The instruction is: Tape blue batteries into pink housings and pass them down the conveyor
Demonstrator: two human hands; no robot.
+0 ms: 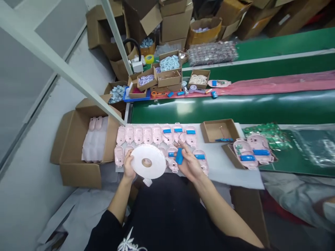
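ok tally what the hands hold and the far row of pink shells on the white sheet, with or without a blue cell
White roll in left hand: 1
Blue cell in right hand: 1
Pink shells with blue cells: 3
Other pink shells: 5
Total: 10

The white roll [158, 164] looks papery and matt; the blue pack [179, 156] seems plastic-wrapped, though it is small here. Pink shells [148, 134] are smooth plastic, the carton [81, 176] matt cardboard, the green surface [162, 113] glossy.

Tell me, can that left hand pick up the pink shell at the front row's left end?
Probably not while the left hand grips the white tape roll. The pink shell is close by, though, with nothing seeming to cover it.
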